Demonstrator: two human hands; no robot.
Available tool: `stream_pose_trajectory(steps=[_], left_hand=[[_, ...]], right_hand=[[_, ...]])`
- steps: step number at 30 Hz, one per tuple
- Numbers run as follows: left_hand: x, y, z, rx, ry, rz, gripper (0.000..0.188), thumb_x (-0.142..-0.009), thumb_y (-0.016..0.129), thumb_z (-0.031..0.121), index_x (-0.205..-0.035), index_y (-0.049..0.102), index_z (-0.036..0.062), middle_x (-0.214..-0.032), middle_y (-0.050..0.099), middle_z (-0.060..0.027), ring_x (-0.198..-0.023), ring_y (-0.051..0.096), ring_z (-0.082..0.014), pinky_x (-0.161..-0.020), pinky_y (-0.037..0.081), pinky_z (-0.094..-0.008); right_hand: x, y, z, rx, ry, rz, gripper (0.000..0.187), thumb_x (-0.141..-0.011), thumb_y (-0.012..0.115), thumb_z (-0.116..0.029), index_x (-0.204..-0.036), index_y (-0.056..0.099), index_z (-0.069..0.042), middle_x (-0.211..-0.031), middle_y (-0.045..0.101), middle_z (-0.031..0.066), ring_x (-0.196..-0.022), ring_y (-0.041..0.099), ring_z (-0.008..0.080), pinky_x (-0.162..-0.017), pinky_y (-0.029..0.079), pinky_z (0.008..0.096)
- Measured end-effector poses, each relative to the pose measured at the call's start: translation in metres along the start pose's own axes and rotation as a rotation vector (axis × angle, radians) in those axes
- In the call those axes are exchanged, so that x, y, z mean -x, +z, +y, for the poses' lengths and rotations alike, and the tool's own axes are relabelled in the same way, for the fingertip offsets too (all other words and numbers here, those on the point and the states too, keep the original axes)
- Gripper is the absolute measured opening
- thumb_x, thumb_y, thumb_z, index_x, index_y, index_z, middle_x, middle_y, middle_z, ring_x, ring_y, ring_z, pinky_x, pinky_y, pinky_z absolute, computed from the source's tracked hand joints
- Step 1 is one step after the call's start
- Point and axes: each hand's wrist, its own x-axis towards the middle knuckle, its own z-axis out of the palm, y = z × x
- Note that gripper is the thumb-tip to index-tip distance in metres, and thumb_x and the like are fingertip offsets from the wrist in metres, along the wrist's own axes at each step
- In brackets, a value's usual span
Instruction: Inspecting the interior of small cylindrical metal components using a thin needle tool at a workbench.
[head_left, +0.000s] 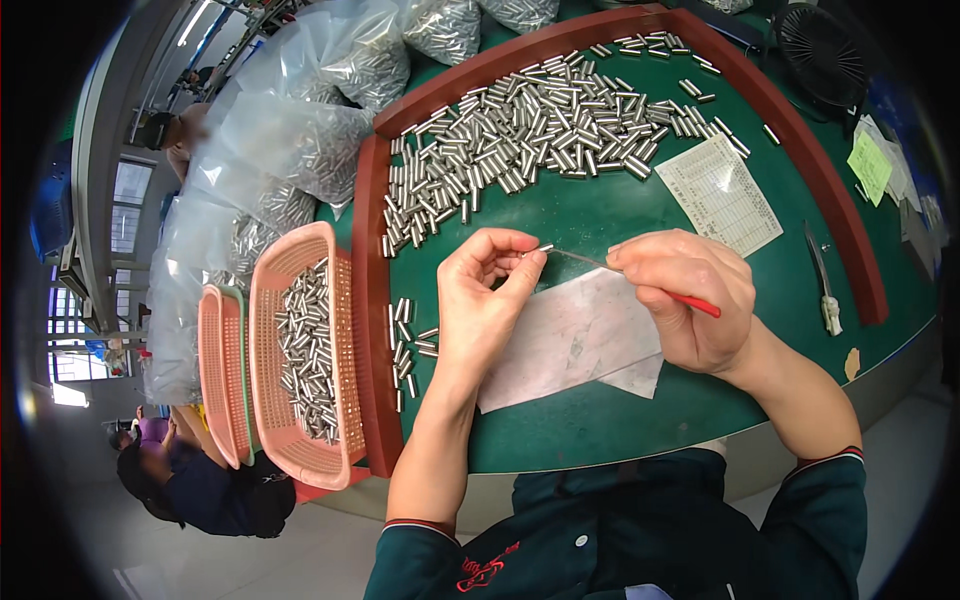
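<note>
Between thumb and fingertips, my left hand (487, 295) pinches a small shiny metal tube (544, 248). My right hand (690, 295) is closed round a thin metal pick with a red handle (695, 303). The pick's slim shaft points left toward the end of the tube; whether its tip enters the tube is too small to tell. Under both hands lie crumpled white paper sheets (570, 345) on the green table (520, 440). A large heap of similar metal tubes (560, 115) covers the far part of the table, and several more lie left of my left wrist.
A red-brown raised border (375, 300) edges the work area. Beyond it on the left stand a pink basket (340, 370) of tubes and stacked baskets (215, 370). Bags of tubes (300, 150) sit behind. A printed sheet (720, 195), a knife-like tool (825, 290) and a fan (820, 55) are right.
</note>
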Motion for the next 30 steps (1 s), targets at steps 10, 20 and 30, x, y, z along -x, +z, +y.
stream_pose_trajectory(steps=[10, 20, 30], left_hand=[[0.004, 0.005, -0.002, -0.051, 0.054, -0.005, 0.007, -0.075, 0.064, 0.000, -0.081, 0.061, -0.0026, -0.073, 0.061, -0.0016, -0.065, 0.053, -0.0044, -0.063, 0.045, -0.0179], [0.005, 0.011, -0.006, -0.249, 0.271, 0.055, 0.007, -0.074, 0.065, -0.001, -0.081, 0.063, -0.0026, -0.075, 0.063, -0.0060, -0.066, 0.057, -0.0092, -0.063, 0.046, -0.0213], [0.000, -0.002, -0.002, 0.282, -0.066, 0.013, 0.011, -0.085, 0.056, 0.009, -0.087, 0.056, -0.0010, -0.069, 0.061, -0.0081, -0.058, 0.055, -0.0087, -0.056, 0.044, -0.0206]], right_hand=[[0.001, 0.006, 0.002, 0.023, -0.029, -0.028, 0.018, -0.068, 0.068, -0.003, -0.079, 0.053, -0.002, -0.072, 0.058, 0.0103, -0.058, 0.058, 0.0231, -0.048, 0.046, 0.0289], [0.000, 0.000, -0.009, 0.106, -0.023, -0.044, 0.022, -0.064, 0.070, -0.004, -0.078, 0.054, -0.002, -0.072, 0.059, 0.0091, -0.055, 0.057, 0.0224, -0.049, 0.047, 0.0277], [-0.006, -0.004, -0.014, 0.023, -0.042, -0.006, 0.025, -0.058, 0.062, 0.004, -0.082, 0.057, -0.001, -0.079, 0.061, 0.0121, -0.067, 0.063, 0.0248, -0.054, 0.050, 0.0280]])
